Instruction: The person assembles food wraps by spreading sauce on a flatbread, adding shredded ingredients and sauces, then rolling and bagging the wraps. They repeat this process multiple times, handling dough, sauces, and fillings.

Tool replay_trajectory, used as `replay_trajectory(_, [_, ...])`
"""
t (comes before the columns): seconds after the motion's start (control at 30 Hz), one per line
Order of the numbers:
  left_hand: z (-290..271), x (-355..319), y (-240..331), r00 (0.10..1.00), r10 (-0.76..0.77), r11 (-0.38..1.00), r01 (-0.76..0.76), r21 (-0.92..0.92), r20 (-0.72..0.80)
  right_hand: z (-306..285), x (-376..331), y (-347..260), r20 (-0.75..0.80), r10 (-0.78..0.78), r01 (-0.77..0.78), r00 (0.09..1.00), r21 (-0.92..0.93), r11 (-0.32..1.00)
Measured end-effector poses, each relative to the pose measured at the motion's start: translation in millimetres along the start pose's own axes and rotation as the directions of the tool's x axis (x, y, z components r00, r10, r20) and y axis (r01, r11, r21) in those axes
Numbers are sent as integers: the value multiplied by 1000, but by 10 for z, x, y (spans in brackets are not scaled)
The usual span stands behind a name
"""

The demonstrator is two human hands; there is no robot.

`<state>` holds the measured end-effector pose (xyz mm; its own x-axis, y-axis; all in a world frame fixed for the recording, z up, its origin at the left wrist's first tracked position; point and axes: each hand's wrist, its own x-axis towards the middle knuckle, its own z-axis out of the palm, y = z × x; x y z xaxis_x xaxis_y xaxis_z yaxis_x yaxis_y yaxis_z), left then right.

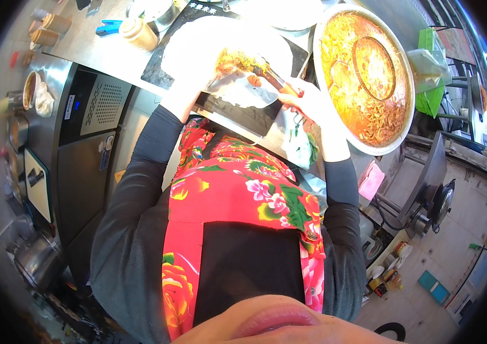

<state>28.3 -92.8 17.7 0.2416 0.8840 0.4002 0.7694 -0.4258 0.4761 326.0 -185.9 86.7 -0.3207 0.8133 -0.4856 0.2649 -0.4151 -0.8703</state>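
On a dark board (pixel 157 60) on the counter lies a broad, pale round sheet (pixel 189 49), largely washed out by glare. A heap of yellow and brown filling (pixel 235 59) sits near its middle. My right hand (pixel 306 103) is closed around the near end of a long, dark brown tool (pixel 274 78), whose far end reaches the filling; its exact kind is unclear. My left hand (pixel 192 86) is at the near left of the sheet, beside the filling. Glare bleaches its fingers, so their pose cannot be made out.
A large metal basin (pixel 319 63) of red, oily food stands close on the right, with a ring-shaped thing in it. Beige jars (pixel 138 34) and a blue-handled tool (pixel 107 27) are at the far left. Green and clear bags (pixel 429 74) hang beyond the basin.
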Motion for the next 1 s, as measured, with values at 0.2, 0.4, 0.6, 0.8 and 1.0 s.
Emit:
replay_trajectory(0.2, [-27,-51,-30,999,7,1000,-7,-5,33,16,32,43,-60,-3,0,998,-47,999])
replay_trajectory(0.4, [-80,-58,-119,998,9,1000,-9,-9,55,-24,-90,63,-113,-56,50,992,-54,997])
replay_trajectory(0.6, [-118,22,-230,996,8,1000,-7,-14,87,-22,-106,59,-176,-88,73,980,-92,993])
replay_trajectory(0.8, [-138,67,-279,994,5,1000,-3,-16,110,-2,171,-172,-26,-57,43,998,-381,923])
replay_trajectory(1.0, [-129,118,-373,989,6,1000,-1,-28,151,-78,83,-223,-46,-150,125,988,-347,930])
